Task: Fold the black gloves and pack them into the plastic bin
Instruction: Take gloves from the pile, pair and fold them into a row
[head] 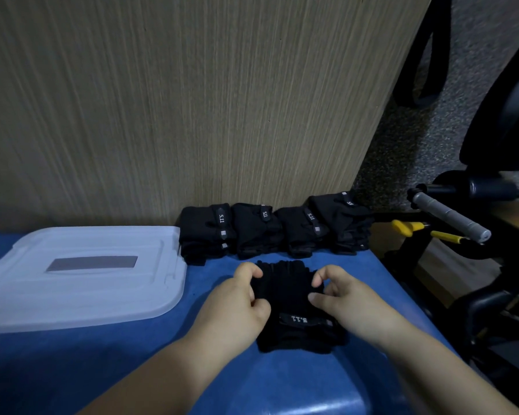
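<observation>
A soft, knitted black glove (pixel 288 292) lies flat on the smooth blue surface (pixel 102 369), its woven "5.11" strap (pixel 300 319) nearest the person. The left hand (pixel 240 298) pinches the glove's left edge between curled fingers and thumb; the right hand (pixel 345 298) pinches the right edge likewise. Just beyond, a row of folded gloves (pixel 270 232) sits against the grained wooden panel (pixel 162 115). The translucent, round-cornered plastic bin lid (pixel 132 295) lies to the left, a bare blue strip between it and the glove. The surface's right edge drops off near the right hand.
</observation>
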A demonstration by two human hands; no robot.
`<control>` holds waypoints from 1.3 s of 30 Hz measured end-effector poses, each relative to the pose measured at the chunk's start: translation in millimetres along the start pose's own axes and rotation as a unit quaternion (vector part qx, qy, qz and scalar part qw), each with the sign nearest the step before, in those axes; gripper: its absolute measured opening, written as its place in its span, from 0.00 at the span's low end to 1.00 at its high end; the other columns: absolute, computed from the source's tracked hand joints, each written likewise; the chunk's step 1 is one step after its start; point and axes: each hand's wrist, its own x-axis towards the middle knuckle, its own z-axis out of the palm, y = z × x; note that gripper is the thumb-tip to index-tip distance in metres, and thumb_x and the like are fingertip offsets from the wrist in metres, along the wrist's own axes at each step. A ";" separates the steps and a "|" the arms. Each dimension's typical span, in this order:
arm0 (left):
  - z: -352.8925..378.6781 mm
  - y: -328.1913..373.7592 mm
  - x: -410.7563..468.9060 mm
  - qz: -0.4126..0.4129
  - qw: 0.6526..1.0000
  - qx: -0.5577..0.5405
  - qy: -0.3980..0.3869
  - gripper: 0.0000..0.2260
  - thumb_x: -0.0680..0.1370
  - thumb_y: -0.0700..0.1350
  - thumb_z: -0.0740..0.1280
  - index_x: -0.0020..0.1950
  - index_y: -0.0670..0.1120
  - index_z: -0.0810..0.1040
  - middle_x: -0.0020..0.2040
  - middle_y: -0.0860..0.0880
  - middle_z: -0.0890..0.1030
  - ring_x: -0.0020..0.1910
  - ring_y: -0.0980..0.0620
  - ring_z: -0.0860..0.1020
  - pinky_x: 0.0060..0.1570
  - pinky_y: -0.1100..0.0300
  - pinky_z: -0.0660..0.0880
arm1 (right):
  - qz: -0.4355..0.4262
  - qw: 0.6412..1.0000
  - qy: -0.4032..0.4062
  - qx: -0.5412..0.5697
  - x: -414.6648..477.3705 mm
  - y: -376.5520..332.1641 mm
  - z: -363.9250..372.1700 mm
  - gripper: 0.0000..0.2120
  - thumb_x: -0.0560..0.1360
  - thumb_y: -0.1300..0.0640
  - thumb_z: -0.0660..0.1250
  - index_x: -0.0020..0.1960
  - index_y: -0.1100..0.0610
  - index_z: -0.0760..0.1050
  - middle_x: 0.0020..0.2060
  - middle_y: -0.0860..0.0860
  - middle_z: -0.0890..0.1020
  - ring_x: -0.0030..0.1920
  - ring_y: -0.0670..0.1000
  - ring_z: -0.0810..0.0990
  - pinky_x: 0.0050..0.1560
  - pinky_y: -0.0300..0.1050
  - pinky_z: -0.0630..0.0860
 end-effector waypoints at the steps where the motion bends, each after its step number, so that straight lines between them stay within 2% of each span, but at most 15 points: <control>1: 0.8 -0.1 -0.7 0.013 1.000 0.016 0.006 0.17 0.77 0.44 0.62 0.64 0.56 0.67 0.36 0.55 0.74 0.38 0.58 0.74 0.37 0.65 0.72 | -0.006 1.000 0.001 -0.022 0.0 -0.5 0.5 0.06 0.76 0.58 0.67 0.48 0.53 0.70 0.27 0.48 0.72 0.25 0.44 0.71 0.28 0.36 0.68; 4: 3.7 -1.7 0.4 0.044 0.998 0.050 0.021 0.15 0.78 0.46 0.62 0.64 0.56 0.69 0.40 0.56 0.72 0.46 0.58 0.71 0.44 0.66 0.70 | -0.031 0.996 0.020 -0.083 -0.2 -2.3 2.0 0.06 0.76 0.59 0.67 0.46 0.52 0.69 0.26 0.47 0.69 0.23 0.41 0.71 0.27 0.33 0.67; 9: 3.2 -2.5 3.9 0.048 0.998 0.014 0.034 0.13 0.79 0.46 0.63 0.62 0.58 0.71 0.43 0.56 0.75 0.45 0.58 0.73 0.47 0.63 0.74 | -0.080 0.993 0.054 -0.067 -5.8 -7.9 3.1 0.07 0.77 0.63 0.65 0.46 0.52 0.70 0.27 0.48 0.68 0.23 0.41 0.70 0.26 0.29 0.66; 13: 5.5 -1.1 7.7 0.061 0.997 0.002 0.056 0.11 0.79 0.46 0.65 0.60 0.57 0.72 0.42 0.56 0.75 0.45 0.59 0.73 0.46 0.66 0.72 | -0.124 0.987 0.094 -0.047 -11.7 -12.1 1.1 0.08 0.75 0.67 0.64 0.45 0.55 0.72 0.27 0.50 0.65 0.22 0.41 0.67 0.25 0.28 0.65; 17: 9.1 -4.2 10.1 0.058 0.997 0.026 0.039 0.11 0.79 0.47 0.64 0.60 0.58 0.74 0.44 0.58 0.74 0.49 0.60 0.72 0.49 0.67 0.71 | -0.111 0.983 0.094 -0.109 -14.4 -8.7 -1.4 0.10 0.74 0.65 0.66 0.43 0.51 0.72 0.24 0.48 0.66 0.23 0.41 0.70 0.26 0.29 0.65; 19: 10.9 -6.5 11.5 0.054 0.997 0.048 0.031 0.11 0.80 0.47 0.63 0.61 0.58 0.75 0.45 0.59 0.73 0.52 0.60 0.71 0.51 0.68 0.70 | -0.092 0.978 0.080 -0.170 -13.2 -4.8 -0.9 0.10 0.73 0.61 0.67 0.42 0.46 0.71 0.23 0.46 0.70 0.27 0.40 0.73 0.29 0.30 0.67; 21: 11.8 -7.8 12.9 0.055 0.996 0.066 0.028 0.12 0.80 0.47 0.63 0.62 0.58 0.76 0.46 0.60 0.72 0.52 0.61 0.69 0.50 0.70 0.67 | -0.076 0.969 0.077 -0.220 -11.0 -0.9 -0.6 0.08 0.73 0.55 0.68 0.43 0.43 0.70 0.28 0.43 0.73 0.34 0.40 0.74 0.33 0.31 0.67; 24: 11.6 -7.4 12.9 0.055 0.994 0.087 0.025 0.13 0.80 0.48 0.63 0.64 0.57 0.76 0.49 0.60 0.71 0.53 0.61 0.66 0.53 0.71 0.65 | -0.094 0.951 0.108 -0.272 -9.6 2.7 -3.1 0.10 0.72 0.49 0.69 0.52 0.42 0.72 0.46 0.41 0.71 0.51 0.42 0.70 0.45 0.30 0.63; 26: 12.0 -7.6 12.8 0.066 0.991 0.103 0.046 0.12 0.80 0.48 0.64 0.63 0.57 0.76 0.55 0.62 0.68 0.60 0.61 0.63 0.62 0.68 0.64 | -0.152 0.940 0.106 -0.287 -8.7 4.7 -4.0 0.16 0.73 0.50 0.69 0.59 0.44 0.73 0.59 0.38 0.68 0.63 0.41 0.66 0.58 0.28 0.59; 28: 10.8 -6.4 13.8 0.098 0.989 0.095 0.062 0.12 0.79 0.46 0.65 0.60 0.58 0.78 0.64 0.66 0.64 0.66 0.63 0.57 0.68 0.68 0.56 | -0.205 0.929 0.055 -0.302 -6.6 6.3 -1.5 0.21 0.76 0.53 0.66 0.69 0.45 0.70 0.70 0.35 0.60 0.72 0.38 0.56 0.67 0.28 0.51; 30: 8.8 -4.2 15.0 0.133 0.988 0.078 0.021 0.14 0.80 0.44 0.63 0.61 0.59 0.77 0.69 0.68 0.60 0.69 0.67 0.52 0.69 0.70 0.48 | -0.211 0.929 -0.013 -0.305 -3.5 9.2 1.8 0.23 0.80 0.54 0.61 0.74 0.44 0.63 0.73 0.33 0.53 0.75 0.36 0.45 0.71 0.29 0.45; 32: 8.0 -3.6 15.0 0.130 0.988 0.058 -0.054 0.15 0.82 0.45 0.58 0.66 0.60 0.73 0.71 0.67 0.62 0.73 0.67 0.52 0.71 0.69 0.47 | -0.185 0.933 -0.058 -0.302 -0.6 14.3 2.5 0.24 0.82 0.52 0.56 0.76 0.44 0.56 0.75 0.35 0.50 0.75 0.36 0.39 0.74 0.35 0.44; 35: 6.7 -6.7 15.4 0.087 0.982 0.087 -0.144 0.17 0.84 0.51 0.52 0.72 0.61 0.65 0.74 0.65 0.60 0.75 0.64 0.50 0.74 0.64 0.46 | -0.139 0.934 -0.096 -0.316 3.0 20.5 1.2 0.25 0.83 0.48 0.51 0.78 0.43 0.49 0.76 0.36 0.46 0.74 0.38 0.36 0.76 0.42 0.41; 39: 3.6 -11.1 16.2 0.087 0.962 0.197 -0.169 0.19 0.84 0.54 0.48 0.76 0.62 0.57 0.76 0.66 0.54 0.76 0.63 0.47 0.74 0.60 0.41 | -0.095 0.926 -0.114 -0.348 4.3 22.4 -0.6 0.26 0.83 0.45 0.48 0.78 0.43 0.44 0.76 0.37 0.43 0.75 0.42 0.35 0.76 0.44 0.38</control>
